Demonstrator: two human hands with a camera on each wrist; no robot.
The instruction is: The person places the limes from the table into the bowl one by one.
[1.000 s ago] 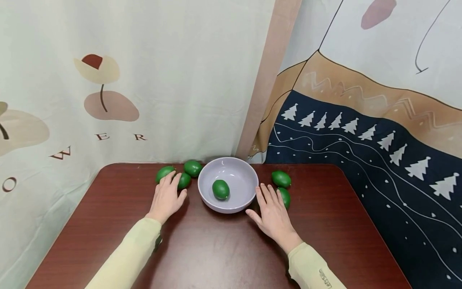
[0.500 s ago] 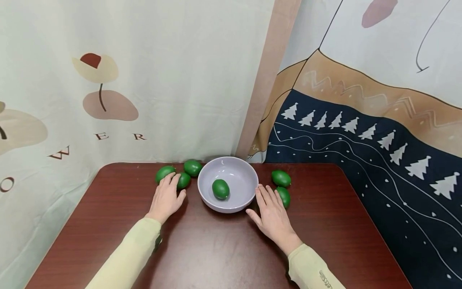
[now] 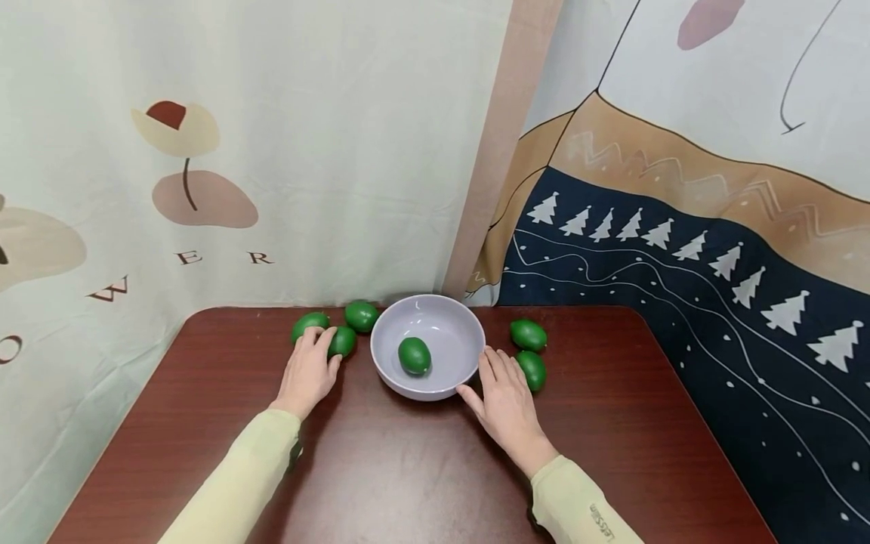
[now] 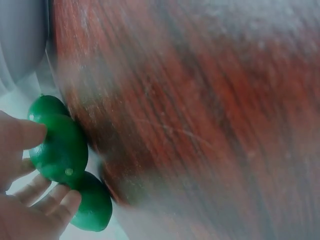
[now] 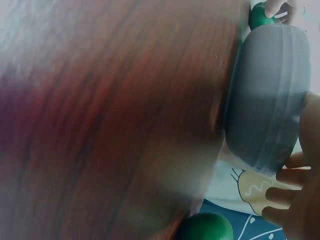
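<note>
At the back left of the table, my left hand [image 3: 307,374] holds a green lime [image 3: 342,342] between thumb and fingers. A second lime [image 4: 93,202] lies right by those fingertips, and a third lime [image 3: 361,316] sits just behind. Centred at the back is a round lavender bowl [image 3: 451,370] with one lime [image 3: 414,356] inside. My right hand [image 3: 506,408] is at the bowl's right side, its fairly straight fingers and its thumb right at the rim. Close beyond its fingers lies another lime [image 3: 530,370].
One more lime [image 3: 528,335] rests at the back right. The brown wooden table [image 3: 408,476] ends at the back against a pale curtain [image 3: 340,189]. On the right hangs a dark blue printed cloth [image 3: 632,317].
My left thumb has drawn in against the lime as the hand shifted slightly down and left. My right hand has moved slightly left, bringing its thumb to the bowl.
</note>
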